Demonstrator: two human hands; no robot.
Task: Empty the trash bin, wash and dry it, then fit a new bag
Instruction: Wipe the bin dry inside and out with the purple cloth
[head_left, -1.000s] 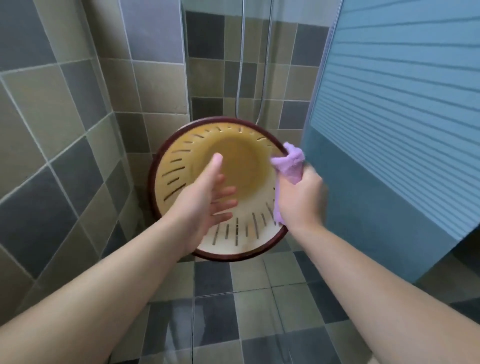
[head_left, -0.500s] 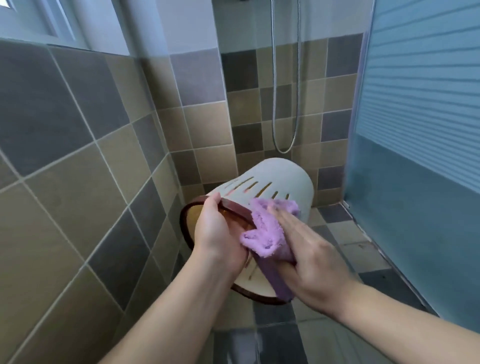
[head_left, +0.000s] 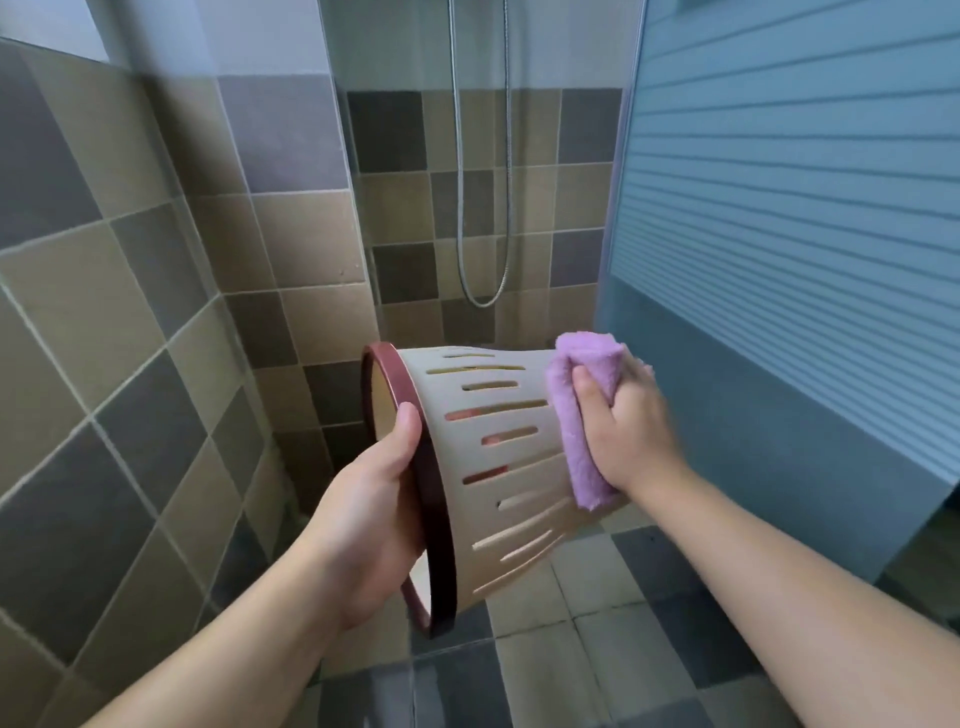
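Left hand (head_left: 371, 512) closed on the dark rim of the bin (head_left: 498, 467), thumb over the band, holding it in the air on its side; long axis runs from that hand across to the right hand (head_left: 623, 421), mouth toward the left wall, base to the right. Right hand fisted round the purple cloth (head_left: 582, 415), pressed to the slotted wall just by the base, so it is the nearer hand for drying, which looks partway done. Open room below to the floor (head_left: 623, 649); blue panel (head_left: 779, 260) close beyond the right hand limits outward strokes.
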